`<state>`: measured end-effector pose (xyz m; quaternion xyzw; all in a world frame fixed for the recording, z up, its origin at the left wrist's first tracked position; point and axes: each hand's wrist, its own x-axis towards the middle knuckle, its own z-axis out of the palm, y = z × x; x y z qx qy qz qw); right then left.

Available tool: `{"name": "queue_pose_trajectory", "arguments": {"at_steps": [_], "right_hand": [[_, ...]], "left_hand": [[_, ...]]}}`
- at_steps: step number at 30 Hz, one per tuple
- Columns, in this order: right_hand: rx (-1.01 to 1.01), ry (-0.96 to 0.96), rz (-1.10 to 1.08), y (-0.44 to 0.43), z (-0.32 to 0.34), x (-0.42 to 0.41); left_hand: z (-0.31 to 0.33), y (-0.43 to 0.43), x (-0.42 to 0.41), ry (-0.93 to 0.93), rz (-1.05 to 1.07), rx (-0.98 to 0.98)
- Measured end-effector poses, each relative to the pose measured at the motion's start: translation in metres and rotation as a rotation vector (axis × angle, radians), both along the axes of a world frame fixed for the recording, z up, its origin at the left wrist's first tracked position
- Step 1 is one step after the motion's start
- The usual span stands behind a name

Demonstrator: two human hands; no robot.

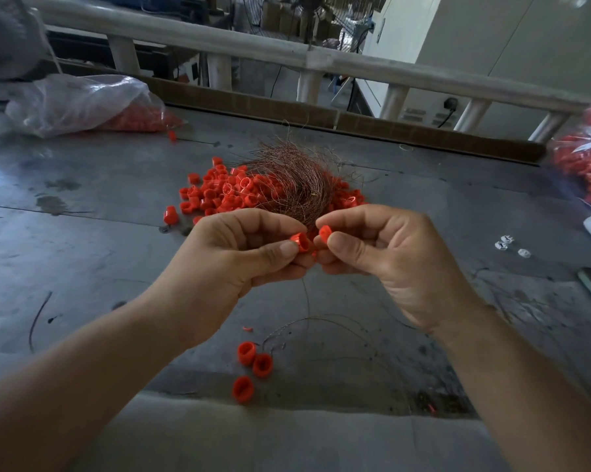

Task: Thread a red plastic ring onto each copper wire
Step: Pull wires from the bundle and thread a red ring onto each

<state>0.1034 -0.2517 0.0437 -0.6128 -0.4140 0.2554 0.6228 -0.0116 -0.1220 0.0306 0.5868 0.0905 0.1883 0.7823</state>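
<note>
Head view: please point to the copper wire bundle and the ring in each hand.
Copper wire bundle [297,180]: head view, tangle's middle.
Left-hand ring [300,240]: head view, open rim.
Right-hand ring [324,233]: head view, outer wall.

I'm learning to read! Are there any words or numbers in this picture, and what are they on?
No text can be read.
Small white pieces: dark marks, too small to read.
Grey cabinet panel: blurred, unreadable.
Red rings and plastic bags: no writing shows.

A white railing [287,56] edges the stained grey table [100,253].
</note>
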Motion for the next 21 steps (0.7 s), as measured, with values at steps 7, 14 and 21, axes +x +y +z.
{"name": "queue_pose_trajectory", "arguments": {"at_steps": [7, 14, 21], "right_hand": [[0.015, -0.023, 0.007, 0.0004, -0.0003, -0.0014], [0.065, -0.101, -0.018, 0.0022, -0.0017, -0.0046], [0.056, -0.139, -0.023, 0.0033, -0.0045, -0.0059]], "left_hand": [[0.0017, 0.0000, -0.0016, 0.003, -0.007, 0.003], [0.0018, 0.0014, -0.0025, 0.014, -0.008, 0.030], [0.0002, 0.0010, -0.0026, 0.023, 0.005, 0.043]]}}
